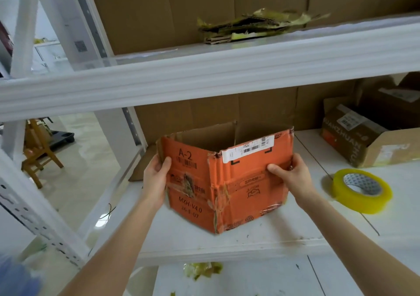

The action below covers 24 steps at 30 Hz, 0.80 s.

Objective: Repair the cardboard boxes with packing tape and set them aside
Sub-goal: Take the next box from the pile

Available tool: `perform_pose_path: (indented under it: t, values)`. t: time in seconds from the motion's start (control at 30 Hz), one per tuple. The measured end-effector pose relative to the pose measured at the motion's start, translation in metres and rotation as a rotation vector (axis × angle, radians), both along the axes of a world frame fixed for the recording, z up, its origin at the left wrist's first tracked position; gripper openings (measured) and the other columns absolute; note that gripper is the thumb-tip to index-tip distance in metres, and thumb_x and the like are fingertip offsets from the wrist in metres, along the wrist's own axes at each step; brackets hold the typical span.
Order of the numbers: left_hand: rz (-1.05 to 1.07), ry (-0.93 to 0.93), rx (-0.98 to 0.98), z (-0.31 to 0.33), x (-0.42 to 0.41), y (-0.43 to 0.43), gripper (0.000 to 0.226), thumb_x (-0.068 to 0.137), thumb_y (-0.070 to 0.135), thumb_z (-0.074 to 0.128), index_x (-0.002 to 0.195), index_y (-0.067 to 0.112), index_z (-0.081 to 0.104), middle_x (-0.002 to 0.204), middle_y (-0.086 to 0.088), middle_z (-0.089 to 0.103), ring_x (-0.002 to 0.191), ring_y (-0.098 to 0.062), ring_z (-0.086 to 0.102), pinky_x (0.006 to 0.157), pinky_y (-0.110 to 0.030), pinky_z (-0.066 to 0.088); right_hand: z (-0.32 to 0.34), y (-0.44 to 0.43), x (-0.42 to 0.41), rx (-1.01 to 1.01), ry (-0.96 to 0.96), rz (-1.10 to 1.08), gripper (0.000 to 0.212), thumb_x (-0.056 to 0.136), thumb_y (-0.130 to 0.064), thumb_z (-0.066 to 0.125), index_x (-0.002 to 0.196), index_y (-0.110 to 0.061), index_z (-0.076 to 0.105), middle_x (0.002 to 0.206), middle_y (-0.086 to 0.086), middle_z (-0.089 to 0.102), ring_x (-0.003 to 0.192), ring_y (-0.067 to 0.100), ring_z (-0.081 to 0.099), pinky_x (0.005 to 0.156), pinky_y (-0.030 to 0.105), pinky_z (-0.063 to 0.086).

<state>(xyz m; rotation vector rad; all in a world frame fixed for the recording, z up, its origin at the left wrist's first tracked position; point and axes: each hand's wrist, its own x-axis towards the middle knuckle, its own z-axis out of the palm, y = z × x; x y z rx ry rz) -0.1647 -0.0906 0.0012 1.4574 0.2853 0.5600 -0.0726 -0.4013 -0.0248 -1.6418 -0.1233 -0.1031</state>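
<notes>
An orange cardboard box [227, 182] sits in the middle of a white shelf [250, 239], with one corner pointing at the person. Its top is open and the flaps stand up. The sides look worn, with bits of old tape stuck on them. The left side says "A-2" and the right side has a white sticker [247, 148] with black lines. The left hand [156, 170] grips the left edge of the box. Its thumb lies flat on the front and the other fingers go round the back, where they cannot be seen. The right hand [293, 173] grips the right edge the same way, thumb pressed on the front and fingers curled behind. I cannot tell if the box rests on the shelf or is lifted a tiny bit. A roll of yellow packing tape [361, 190] lies flat on the shelf near the right hand, not touching the box. A brown box [354, 136] lies further back on the right. Torn cardboard scraps [256, 25] lie on the shelf above.
</notes>
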Motion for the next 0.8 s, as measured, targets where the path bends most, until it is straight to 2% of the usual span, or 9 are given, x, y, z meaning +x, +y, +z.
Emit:
perform_pose_path:
  t: [0.17,0.27,0.33,0.43,0.5,0.57,0.7,0.73,0.8]
  values:
    - [0.010,-0.011,-0.042,0.004,0.002,0.016,0.019,0.097,0.025,0.052,0.111,0.029,0.064,0.109,-0.005,0.071,0.100,-0.023,0.068,0.093,-0.049,0.050,0.009,-0.004,0.004,-0.024,0.053,-0.081,0.045,0.076,-0.033,0.080,0.108,-0.019,0.052,0.096,-0.006,0.062,0.085,0.010,0.060,0.066,0.023,0.046]
    - [-0.141,0.064,-0.033,0.015,0.002,0.036,0.056,0.089,0.022,0.058,0.140,0.035,0.041,0.121,-0.001,0.065,0.103,-0.020,0.067,0.082,-0.043,0.057,0.019,-0.011,0.013,-0.054,0.215,-0.122,0.036,0.085,-0.029,0.073,0.112,-0.014,0.055,0.094,0.006,0.064,0.073,0.017,0.059,0.062,0.029,0.049]
    - [-0.267,0.133,-0.063,0.021,0.000,0.053,0.070,0.087,0.020,0.058,0.146,0.041,0.027,0.138,0.004,0.050,0.116,-0.020,0.059,0.091,-0.043,0.052,0.031,-0.020,0.018,0.019,0.342,-0.039,0.035,0.092,-0.011,0.063,0.124,-0.017,0.051,0.091,0.010,0.064,0.062,0.017,0.054,0.047,0.026,0.051]
    - [-0.308,0.163,0.098,0.023,-0.009,0.074,0.040,0.096,0.027,0.047,0.135,0.033,0.050,0.146,0.005,0.044,0.120,-0.005,0.054,0.096,-0.022,0.045,0.050,-0.030,0.022,0.042,0.496,0.151,0.036,0.096,-0.003,0.053,0.122,-0.026,0.056,0.102,0.013,0.063,0.079,0.024,0.064,0.046,0.027,0.055]
    - [-0.351,0.126,0.077,0.018,-0.012,0.079,0.041,0.098,0.039,0.041,0.133,0.023,0.056,0.141,-0.001,0.051,0.119,-0.014,0.057,0.096,-0.029,0.048,0.055,-0.032,0.023,-0.020,0.599,0.199,0.025,0.095,-0.016,0.058,0.119,-0.022,0.063,0.111,0.016,0.063,0.089,0.029,0.065,0.053,0.032,0.056]
    - [-0.342,0.061,-0.106,0.014,-0.012,0.072,0.049,0.100,0.042,0.035,0.138,0.014,0.050,0.131,-0.007,0.060,0.116,-0.025,0.060,0.098,-0.043,0.047,0.053,-0.030,0.023,-0.018,0.668,0.164,0.033,0.089,-0.025,0.065,0.120,-0.016,0.061,0.114,0.016,0.063,0.088,0.028,0.067,0.062,0.036,0.057]
    - [-0.221,-0.059,-0.387,0.015,-0.006,0.058,0.028,0.100,0.013,0.040,0.125,0.010,0.053,0.118,-0.008,0.068,0.104,-0.034,0.066,0.086,-0.043,0.056,0.046,-0.025,0.020,0.450,0.774,0.141,0.023,0.090,-0.007,0.056,0.110,0.002,0.060,0.086,0.020,0.072,0.059,0.021,0.072,0.049,0.019,0.054]
    - [-0.192,-0.039,-0.361,0.015,-0.006,0.056,0.025,0.099,0.008,0.041,0.121,0.008,0.054,0.117,-0.012,0.067,0.104,-0.035,0.066,0.085,-0.042,0.057,0.045,-0.025,0.018,0.566,0.787,0.127,0.021,0.093,-0.012,0.055,0.106,0.003,0.059,0.083,0.021,0.072,0.061,0.025,0.072,0.046,0.019,0.055]
    - [-0.043,0.091,-0.042,0.011,-0.006,0.057,0.013,0.095,0.007,0.050,0.105,0.009,0.058,0.104,-0.012,0.067,0.096,-0.031,0.065,0.076,-0.032,0.055,0.046,-0.026,0.017,0.659,0.756,0.132,0.030,0.095,-0.027,0.056,0.101,0.002,0.058,0.088,0.022,0.072,0.065,0.027,0.073,0.042,0.019,0.053]
